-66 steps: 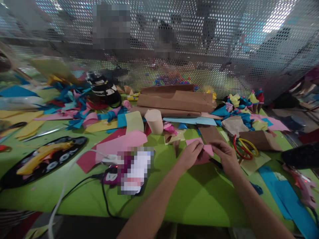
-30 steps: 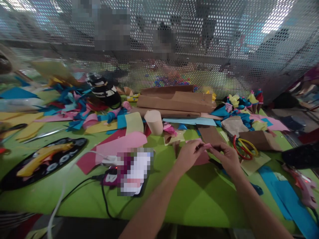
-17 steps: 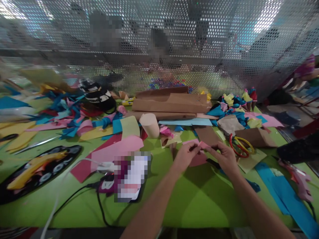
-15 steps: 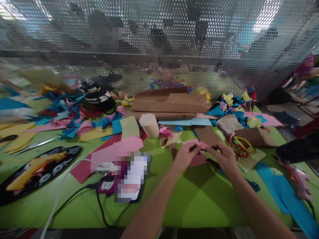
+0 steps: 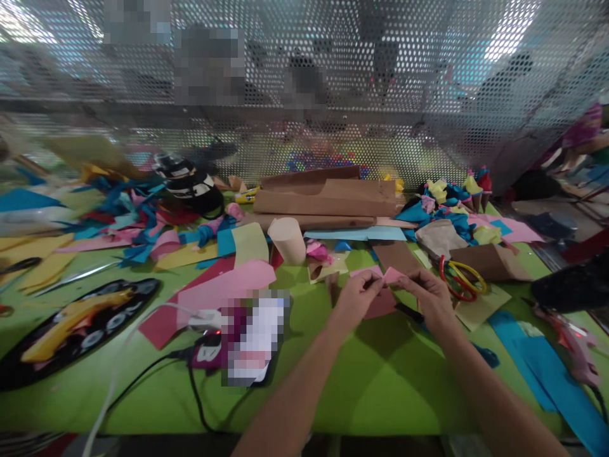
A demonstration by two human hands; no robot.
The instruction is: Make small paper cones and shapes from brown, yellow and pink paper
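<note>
A small piece of pink paper [image 5: 392, 275] is pinched between the fingertips of both hands over the green table. My left hand [image 5: 354, 297] is closed at the paper's left side, and my right hand [image 5: 428, 298] grips its right side with thumb and finger. Beneath them lies a larger pink paper sheet [image 5: 380, 310], partly covered by my fingers. A dark, slim object [image 5: 408, 312] lies under my right hand, partly hidden. Just right of that hand are red and yellow rings [image 5: 460, 279], which look like scissor handles, on tan paper [image 5: 483, 308].
A phone [image 5: 259, 343] and a purple power adapter [image 5: 209, 349] with cables lie to the left. A pink glue gun [image 5: 575, 349] rests far right beside blue paper strips [image 5: 537, 362]. Behind are a beige paper roll [image 5: 287, 241], folded brown paper [image 5: 323, 200] and a perforated metal screen [image 5: 304, 82].
The small pink paper between my fingers is tilted a little differently, and more of it shows. Both hands stay in nearly the same place; the whole view has shifted slightly.
</note>
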